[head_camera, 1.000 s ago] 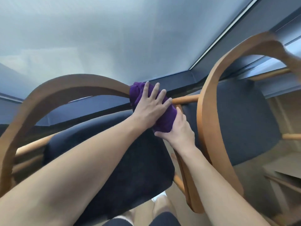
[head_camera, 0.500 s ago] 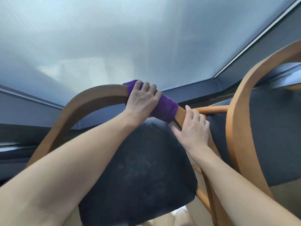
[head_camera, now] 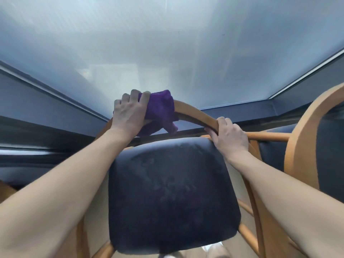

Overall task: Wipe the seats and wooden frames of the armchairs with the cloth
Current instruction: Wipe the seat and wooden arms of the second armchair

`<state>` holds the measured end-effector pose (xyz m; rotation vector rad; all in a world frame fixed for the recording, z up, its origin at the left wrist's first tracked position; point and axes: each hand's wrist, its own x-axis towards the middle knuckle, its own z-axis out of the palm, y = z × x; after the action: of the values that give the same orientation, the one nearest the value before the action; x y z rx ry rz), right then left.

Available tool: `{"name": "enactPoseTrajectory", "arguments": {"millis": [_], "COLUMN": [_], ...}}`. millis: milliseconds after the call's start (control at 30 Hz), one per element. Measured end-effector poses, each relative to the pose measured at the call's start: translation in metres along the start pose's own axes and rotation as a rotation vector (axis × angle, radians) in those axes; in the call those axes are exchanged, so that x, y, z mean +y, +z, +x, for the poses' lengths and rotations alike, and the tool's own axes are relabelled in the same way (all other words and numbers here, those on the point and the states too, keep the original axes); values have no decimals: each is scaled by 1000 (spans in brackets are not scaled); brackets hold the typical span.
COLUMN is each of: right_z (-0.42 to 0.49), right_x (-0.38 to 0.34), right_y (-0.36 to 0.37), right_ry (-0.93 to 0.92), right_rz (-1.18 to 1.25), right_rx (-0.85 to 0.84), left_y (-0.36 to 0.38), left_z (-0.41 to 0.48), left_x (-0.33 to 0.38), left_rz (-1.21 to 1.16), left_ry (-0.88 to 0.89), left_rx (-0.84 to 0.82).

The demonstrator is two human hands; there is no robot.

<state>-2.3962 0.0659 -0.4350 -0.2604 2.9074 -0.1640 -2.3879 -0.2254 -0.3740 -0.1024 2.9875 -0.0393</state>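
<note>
Cloth up on the crest of the arch! The purple cloth is bunched over the top of the near armchair's curved wooden frame. The left hand is clamped over it, fingers curled round fabric and wood together, with a loose tail dangling below the rail. On the other side, the right hand grips the bare wood of the same arch lower down, fingers wrapped round it and no cloth in it. It's bracing the chair, by the look of it.

Between the two arms sits the dark cushion, with faint blotchy marks across it; damp streaks or dust, I cannot tell.

So where does the job stand? My read: mid-frame on this chair, working the top curve. The stretch of arch running down under the left forearm and the lower rails beneath the cushion look like work to come, though nothing proves which parts have had the cloth. The second armchair stands just beside on the right, frame and dark padding with no cloth near them. Plenty left, I'd say.
</note>
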Motion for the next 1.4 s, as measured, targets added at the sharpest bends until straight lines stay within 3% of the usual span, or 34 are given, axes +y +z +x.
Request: {"name": "enactPoseTrajectory", "arguments": {"millis": [167, 433, 533, 633, 700, 867, 1033, 1167, 1267, 1400], "right_z": [-2, 0, 0, -1, 0, -3, -5, -4, -3, -3], "right_x": [1, 5, 6, 5, 6, 6, 4, 4, 4, 3], "right_y": [1, 5, 8, 7, 8, 5, 3, 4, 6, 6], "right_ry": [-16, 59, 82, 89, 91, 80, 68, 68, 60, 67], "right_rz": [-28, 40, 48, 29, 24, 60, 56, 34, 16, 14], "right_rx": [34, -3, 13, 1, 7, 4, 37, 47, 54, 54], "left_y": [4, 37, 48, 51, 48, 25, 10, 14, 15, 20], "left_z": [10, 33, 33, 32, 33, 34, 9, 3, 10, 24], "left_x": [26, 161, 182, 169, 161, 103, 13, 12, 31, 66], "left_rz": [93, 302, 314, 323, 300, 117, -38, -14, 63, 208], "left_ry": [-45, 440, 460, 535, 545, 404, 115, -27, -42, 91], "left_rx": [-30, 8, -34, 134, 161, 185, 161, 84, 62, 112]}}
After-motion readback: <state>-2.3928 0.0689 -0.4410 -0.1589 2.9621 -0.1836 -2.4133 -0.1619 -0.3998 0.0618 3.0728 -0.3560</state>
